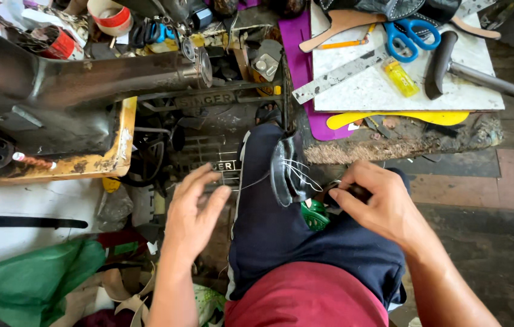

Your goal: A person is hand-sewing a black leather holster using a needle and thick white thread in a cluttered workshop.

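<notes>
A: Where is the left hand [191, 212] and how far open is it?

B: It sits at about eight o'clock from the middle of the view, fingers spread and nearly straight, palm down, slightly blurred. It grips nothing that I can make out. A thin pale thread [251, 181] runs from near its fingertips toward the shoe piece; whether a finger pinches that thread I cannot tell.

A: And the right hand [378, 203]?

B: At roughly four o'clock, curled in a narrow pinch. Thumb and forefinger close on a small dark tool handle [354, 192], pressed close against the leather.

A: What is being worked on?

B: A dark leather shoe piece [290, 169], standing on edge on the knee in navy trousers [281, 236], right at the centre. Loops of the pale thread cross its face. It lies between the two hands, touching the right one's tool, apart from the left.

A: What surrounds them?

B: At ten o'clock, an old dark sewing machine [75, 79] on a worn yellow board. At one o'clock, a white board [378, 91] bearing blue-handled scissors [411, 33], a metal ruler [338, 75], a small yellow bottle [400, 77] and a hammer [450, 60]. At seven o'clock, green cloth [33, 278].
</notes>
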